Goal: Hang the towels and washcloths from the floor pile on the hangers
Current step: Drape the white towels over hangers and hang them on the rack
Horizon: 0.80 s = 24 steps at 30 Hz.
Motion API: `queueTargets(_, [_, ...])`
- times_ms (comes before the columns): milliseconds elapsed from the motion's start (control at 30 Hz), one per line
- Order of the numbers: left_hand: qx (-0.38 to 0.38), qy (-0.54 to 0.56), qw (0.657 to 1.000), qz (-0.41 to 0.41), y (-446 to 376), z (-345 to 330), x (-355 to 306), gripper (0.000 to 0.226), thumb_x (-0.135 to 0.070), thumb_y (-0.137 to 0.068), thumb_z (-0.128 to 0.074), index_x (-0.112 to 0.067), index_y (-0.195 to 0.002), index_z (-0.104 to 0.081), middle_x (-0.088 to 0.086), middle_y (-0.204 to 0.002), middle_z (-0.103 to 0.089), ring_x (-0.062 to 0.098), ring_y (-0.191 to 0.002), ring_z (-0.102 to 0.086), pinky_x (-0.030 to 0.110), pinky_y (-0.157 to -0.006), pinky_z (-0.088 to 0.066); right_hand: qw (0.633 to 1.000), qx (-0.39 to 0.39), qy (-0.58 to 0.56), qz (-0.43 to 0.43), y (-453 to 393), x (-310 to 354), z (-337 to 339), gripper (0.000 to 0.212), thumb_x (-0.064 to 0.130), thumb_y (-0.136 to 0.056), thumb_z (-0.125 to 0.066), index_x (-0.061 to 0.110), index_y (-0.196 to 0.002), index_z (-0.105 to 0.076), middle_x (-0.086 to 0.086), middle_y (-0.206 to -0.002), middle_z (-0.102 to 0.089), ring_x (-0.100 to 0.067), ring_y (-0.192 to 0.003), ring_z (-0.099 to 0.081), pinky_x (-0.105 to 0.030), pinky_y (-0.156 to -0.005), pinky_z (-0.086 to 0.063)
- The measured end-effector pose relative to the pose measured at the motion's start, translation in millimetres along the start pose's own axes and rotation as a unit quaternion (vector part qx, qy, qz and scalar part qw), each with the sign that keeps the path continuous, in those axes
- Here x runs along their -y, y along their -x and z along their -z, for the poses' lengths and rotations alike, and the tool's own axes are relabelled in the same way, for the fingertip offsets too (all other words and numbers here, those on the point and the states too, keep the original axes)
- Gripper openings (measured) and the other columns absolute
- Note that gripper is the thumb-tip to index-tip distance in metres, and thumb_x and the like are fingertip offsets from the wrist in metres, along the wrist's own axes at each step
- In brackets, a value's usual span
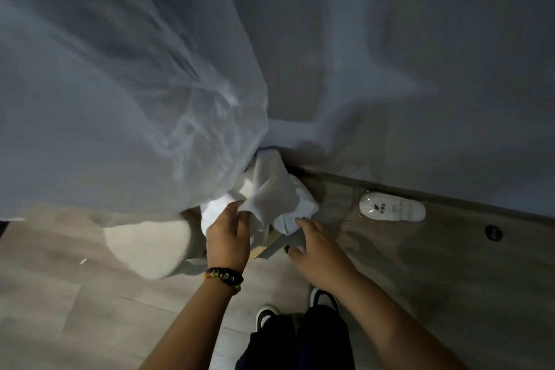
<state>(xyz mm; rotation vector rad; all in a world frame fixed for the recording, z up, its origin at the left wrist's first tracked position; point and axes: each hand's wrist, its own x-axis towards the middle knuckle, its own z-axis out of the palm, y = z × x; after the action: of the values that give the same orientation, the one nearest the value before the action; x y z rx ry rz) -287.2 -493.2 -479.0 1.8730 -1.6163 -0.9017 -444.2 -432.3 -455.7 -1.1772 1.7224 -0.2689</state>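
Left hand: fingers curled, pinching a fold of the white towel; a beaded bracelet circles the wrist.
Right hand: fingers spread and relaxed, its fingertips touching the white pile from the right.
Towel: lifted between and just above both hands, its top under the sheer curtain.
Pile: on the floor against the wall's foot, just beyond the hands.
Slipper: wrapped, right of the pile by the wall.
Shoes: near the lower edge.
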Motion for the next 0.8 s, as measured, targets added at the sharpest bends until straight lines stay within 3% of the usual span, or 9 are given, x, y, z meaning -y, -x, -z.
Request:
queueTargets(100, [0.006, 0.026, 0.999, 0.022, 26.4, 36.5, -47.6, 0.017, -0.007, -0.092, -0.056, -0.017, -0.1, -0.067, -0.011, -0.062, -0.055, 0.004, -0.057, -0.051, 0.024, -0.056, -0.039, 0.999, -0.017, -0.012, 0.028, 36.8, 37.6, 26.0, 0.065, 0.027, -0.095, -0.054, 0.022, -0.15, -0.019, 0.003, -0.155, -0.023, -0.016, -0.137, -0.033, -0.022, -0.095, -0.034])
queueTargets(167, [0.018, 0.059, 0.998, 0.031, 43.1, 56.1, -73.2, 0.015, -0.004, -0.09, -0.057, -0.017, -0.09, -0.065, -0.012, -0.048, -0.047, 0.003, -0.05, -0.047, 0.019, -0.052, -0.034, 0.998, -0.034, -0.019, 0.056, 58.0, 57.1, 40.0, 0.07, 0.028, -0.093, -0.057, 0.025, -0.15, -0.017, 0.003, -0.155, -0.023, -0.015, -0.136, -0.035, -0.019, -0.092, -0.035])
queueTargets(267, [0.028, 0.086, 0.996, 0.019, 67.6, 80.9, -111.9, 0.019, -0.002, -0.089, -0.056, -0.017, -0.081, -0.063, -0.019, -0.049, -0.052, -0.002, -0.051, -0.047, 0.011, -0.051, -0.034, 0.992, -0.041, -0.063, 0.097, 86.5, 78.8, 56.6, 0.073, 0.033, -0.088, -0.063, 0.033, -0.147, -0.021, 0.008, -0.151, -0.03, -0.01, -0.132, -0.038, -0.02, -0.094, -0.038])
queueTargets(367, [0.008, 0.115, 0.993, 0.001, 85.0, 102.3, -148.0, 0.027, 0.002, -0.087, -0.056, -0.017, -0.069, -0.06, -0.009, -0.051, -0.052, 0.001, -0.052, -0.047, 0.01, -0.05, -0.035, 0.984, -0.027, -0.116, 0.131, 111.8, 92.8, 70.9, 0.083, 0.043, -0.079, -0.072, 0.039, -0.146, -0.022, 0.014, -0.148, -0.03, -0.005, -0.133, -0.036, -0.025, -0.101, -0.04])
queueTargets(433, [-0.013, 0.116, 0.993, -0.03, 92.6, 114.6, -166.2, 0.03, -0.009, -0.085, -0.059, -0.03, -0.064, -0.058, -0.006, -0.056, -0.054, 0.005, -0.057, -0.051, 0.012, -0.053, -0.036, 0.98, -0.022, -0.127, 0.151, 127.0, 100.2, 81.3, 0.092, 0.045, -0.073, -0.075, 0.041, -0.147, -0.019, 0.017, -0.15, -0.024, -0.003, -0.135, -0.032, -0.027, -0.105, -0.039])
queueTargets(500, [-0.002, 0.112, 0.993, -0.047, 100.6, 125.9, -180.3, 0.013, -0.03, -0.078, -0.055, -0.038, -0.071, -0.064, -0.012, -0.065, -0.062, 0.006, -0.064, -0.057, 0.02, -0.059, -0.043, 0.978, -0.035, -0.112, 0.174, 140.8, 106.4, 92.0, 0.095, 0.05, -0.07, -0.073, 0.042, -0.147, -0.018, 0.02, -0.152, -0.019, -0.001, -0.136, -0.027, -0.028, -0.107, -0.037])
queueTargets(567, [0.011, 0.12, 0.992, -0.045, 112.1, 134.8, -195.6, 0.018, -0.039, -0.075, -0.053, -0.037, -0.082, -0.07, -0.013, -0.072, -0.068, 0.007, -0.07, -0.062, 0.028, -0.064, -0.05, 0.973, -0.065, -0.097, 0.198, 154.7, 111.5, 103.6, 0.089, 0.055, -0.069, -0.068, 0.042, -0.145, -0.023, 0.02, -0.15, -0.024, 0.0, -0.136, -0.028, -0.029, -0.108, -0.036])
queueTargets(700, [-0.012, 0.157, 0.985, -0.071, 138.1, 152.6, -228.7, 0.027, -0.01, -0.084, -0.062, -0.036, -0.081, -0.07, -0.016, -0.073, -0.071, 0.002, -0.071, -0.065, 0.016, -0.063, -0.049, 0.962, -0.117, -0.061, 0.24, 184.2, 121.0, 123.3, 0.059, 0.042, -0.078, -0.069, 0.037, -0.132, -0.045, 0.018, -0.132, -0.049, -0.002, -0.122, -0.046, -0.03, -0.102, -0.045])
queueTargets(800, [-0.024, 0.176, 0.98, -0.093, 151.1, 163.8, -245.9, 0.027, -0.007, -0.083, -0.064, -0.032, -0.078, -0.071, -0.016, -0.073, -0.071, 0.002, -0.071, -0.065, 0.021, -0.066, -0.051, 0.956, -0.155, -0.027, 0.249, 207.8, 129.2, 135.1, 0.038, 0.041, -0.075, -0.063, 0.031, -0.112, -0.058, 0.014, -0.112, -0.059, -0.005, -0.104, -0.055, -0.028, -0.09, -0.049])
